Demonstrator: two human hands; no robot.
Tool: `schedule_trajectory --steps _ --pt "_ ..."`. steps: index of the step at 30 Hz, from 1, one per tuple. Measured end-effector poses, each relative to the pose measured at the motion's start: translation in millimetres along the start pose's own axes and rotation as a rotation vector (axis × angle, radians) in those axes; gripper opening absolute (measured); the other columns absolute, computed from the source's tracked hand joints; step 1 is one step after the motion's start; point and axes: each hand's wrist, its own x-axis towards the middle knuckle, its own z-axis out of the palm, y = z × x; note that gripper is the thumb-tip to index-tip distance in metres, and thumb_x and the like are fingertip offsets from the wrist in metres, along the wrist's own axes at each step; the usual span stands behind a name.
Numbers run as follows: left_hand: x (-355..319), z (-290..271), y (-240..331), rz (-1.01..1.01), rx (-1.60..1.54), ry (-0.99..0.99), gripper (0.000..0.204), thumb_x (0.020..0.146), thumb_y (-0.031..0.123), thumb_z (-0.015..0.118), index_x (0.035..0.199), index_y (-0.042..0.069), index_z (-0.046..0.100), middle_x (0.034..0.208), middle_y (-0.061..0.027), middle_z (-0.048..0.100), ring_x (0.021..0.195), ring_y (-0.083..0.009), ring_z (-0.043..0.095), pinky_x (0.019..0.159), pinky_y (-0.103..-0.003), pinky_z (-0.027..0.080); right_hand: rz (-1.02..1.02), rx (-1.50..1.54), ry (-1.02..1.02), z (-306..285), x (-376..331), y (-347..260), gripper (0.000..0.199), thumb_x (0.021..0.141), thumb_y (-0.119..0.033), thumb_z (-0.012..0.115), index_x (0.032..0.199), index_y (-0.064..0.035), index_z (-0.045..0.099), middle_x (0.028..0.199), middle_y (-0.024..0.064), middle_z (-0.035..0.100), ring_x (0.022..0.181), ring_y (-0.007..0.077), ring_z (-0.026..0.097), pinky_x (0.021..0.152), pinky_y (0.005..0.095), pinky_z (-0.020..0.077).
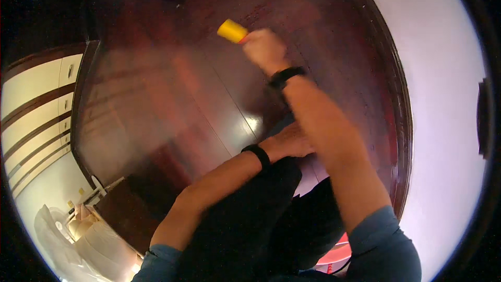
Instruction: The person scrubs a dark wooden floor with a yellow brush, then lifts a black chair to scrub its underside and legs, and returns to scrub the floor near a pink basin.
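Observation:
My right hand [265, 49] is stretched out over a dark red-brown plank surface [219, 94]. It is closed around a short yellow tool [233, 31], with a bit of red showing beside the fingers. Motion blurs both tool and hand, so I cannot make out its exact kind. Closer to me, my left hand [292, 140] lies near my knees, partly behind the right forearm. Its fingers are mostly hidden, and nothing shows in it. Each wrist has a black band.
A pale wall [438, 125] with a dark skirting board runs along the right. Cream drawer fronts [39, 91] line the left. At the lower left are a dark brown box-like piece [125, 211] and translucent plastic bags [102, 248]. Something red [336, 253] shows beneath me.

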Motion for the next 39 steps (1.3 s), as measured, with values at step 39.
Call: schedule_trajectory --steps 39 --pt "-15.5 14.3 -13.1 -0.232 -0.041 -0.057 0.051 0.096 0.035 0.065 0.141 0.011 0.060 0.144 -0.0156 0.057 0.136 -0.0382 0.050 0.113 -0.053 0.040 -0.056 -0.338 -0.328 16.7 -50.2 -17.7 0.031 0.096 -0.030 0.062 0.115 -0.0106 0.077 0.120 0.0177 0.074 0.115 0.0374 0.069 0.098 0.0491 0.0545"
